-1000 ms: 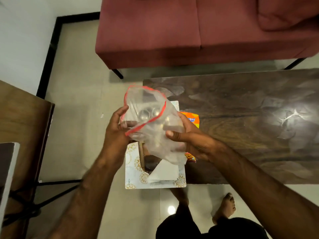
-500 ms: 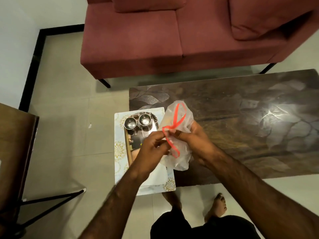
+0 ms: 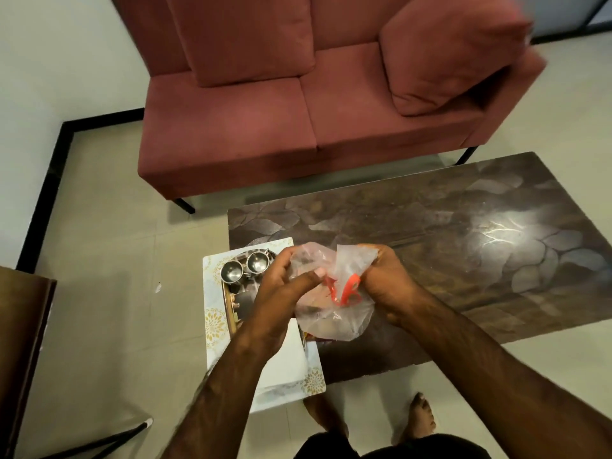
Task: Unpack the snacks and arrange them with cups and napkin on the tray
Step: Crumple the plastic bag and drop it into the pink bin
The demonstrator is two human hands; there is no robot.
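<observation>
Head view: left hand (image 3: 281, 279) and right hand (image 3: 385, 279), both clenched on the plastic bag (image 3: 331, 313), crumple it; tray (image 3: 215, 323) with cups (image 3: 245, 267) sits at nine o'clock.

You are looking at a dim, warm indoor shot. An overhead light throws a bright glare patch on the glossy table (image 3: 496, 231). Wide-angle bending curves the frame edges, and the sofa cushion (image 3: 457, 51) is motion-blurred at the upper right.
</observation>
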